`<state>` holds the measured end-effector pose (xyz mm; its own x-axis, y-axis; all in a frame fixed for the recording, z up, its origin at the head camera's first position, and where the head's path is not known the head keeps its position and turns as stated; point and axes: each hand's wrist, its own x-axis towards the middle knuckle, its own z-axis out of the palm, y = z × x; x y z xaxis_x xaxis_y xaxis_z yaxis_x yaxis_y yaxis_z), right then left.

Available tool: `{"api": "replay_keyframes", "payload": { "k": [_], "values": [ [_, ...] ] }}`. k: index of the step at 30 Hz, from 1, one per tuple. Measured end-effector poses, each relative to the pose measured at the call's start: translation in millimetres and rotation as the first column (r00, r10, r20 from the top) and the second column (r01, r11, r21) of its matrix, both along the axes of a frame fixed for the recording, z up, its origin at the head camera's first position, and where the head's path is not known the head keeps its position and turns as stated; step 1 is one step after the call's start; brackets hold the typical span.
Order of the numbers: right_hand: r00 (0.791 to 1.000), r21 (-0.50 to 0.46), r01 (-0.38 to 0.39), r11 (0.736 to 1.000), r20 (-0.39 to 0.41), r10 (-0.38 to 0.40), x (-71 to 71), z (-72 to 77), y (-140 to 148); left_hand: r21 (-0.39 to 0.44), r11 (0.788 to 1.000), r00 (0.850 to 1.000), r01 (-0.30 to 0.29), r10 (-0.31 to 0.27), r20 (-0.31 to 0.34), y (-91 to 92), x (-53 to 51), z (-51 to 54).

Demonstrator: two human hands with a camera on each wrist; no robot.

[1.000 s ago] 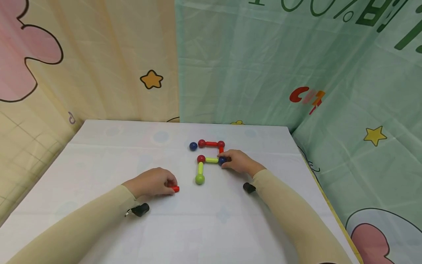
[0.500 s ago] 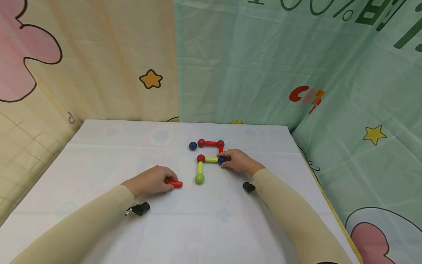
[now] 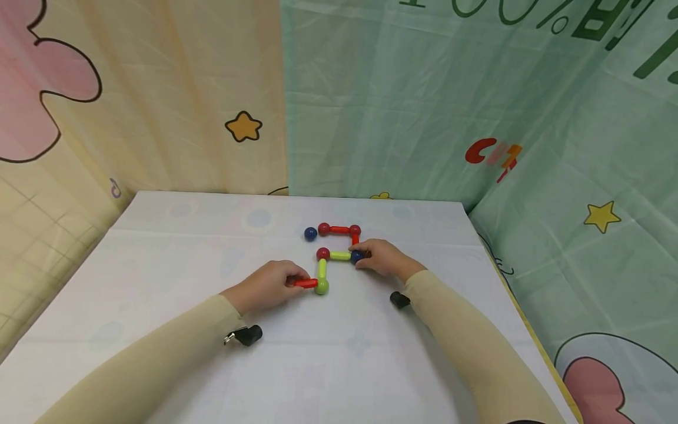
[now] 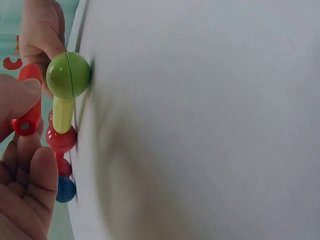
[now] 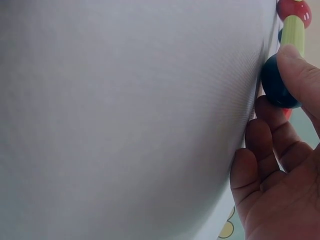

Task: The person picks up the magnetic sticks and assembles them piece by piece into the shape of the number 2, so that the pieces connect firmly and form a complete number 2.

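Observation:
My left hand (image 3: 271,285) pinches a short red magnetic rod (image 3: 306,284) between thumb and fingers; its far end reaches the green ball (image 3: 321,287). Whether the two touch is hard to tell. From that ball a yellow-green rod (image 3: 322,269) leads to a red ball (image 3: 323,254), and another yellow-green rod (image 3: 340,257) runs on to a dark blue ball (image 5: 276,82). My right hand (image 3: 388,259) grips this blue ball with thumb and forefinger. Beyond it, a red rod (image 3: 355,240), partly hidden by my fingers, leads up to a red ball (image 3: 355,231).
A further red rod (image 3: 339,230) joins that corner to another red ball (image 3: 324,229). Close to its left lies a loose-looking blue ball (image 3: 310,234). The white-covered table (image 3: 175,259) ends at patterned curtains (image 3: 371,118) behind and at the right.
My left hand has moved right and slightly away from me, bringing the red rod up to the green ball. More of the rod shows. My right hand stays on the blue ball.

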<state>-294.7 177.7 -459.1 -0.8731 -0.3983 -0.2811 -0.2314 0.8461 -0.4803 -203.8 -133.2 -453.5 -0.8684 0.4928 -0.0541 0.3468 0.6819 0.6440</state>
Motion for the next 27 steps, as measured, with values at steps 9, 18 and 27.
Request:
{"api": "replay_keyframes", "payload": {
  "k": [9,18,27],
  "values": [
    [1.000,0.007,-0.017,1.000,-0.016,0.017,1.1,1.0,0.5,0.028,0.998,0.997,0.063,-0.061,-0.056,27.0,-3.4,3.2],
    [1.000,-0.015,-0.007,1.000,-0.009,0.007,1.5,2.1,0.5,0.010,0.998,0.994,0.058,-0.056,-0.097,49.3,-8.5,-0.8],
    [1.000,-0.020,-0.014,1.000,-0.007,0.013,1.7,2.2,0.6,-0.001,0.996,0.991,0.086,-0.085,-0.102,59.2,-12.8,-9.2]
  ]
}}
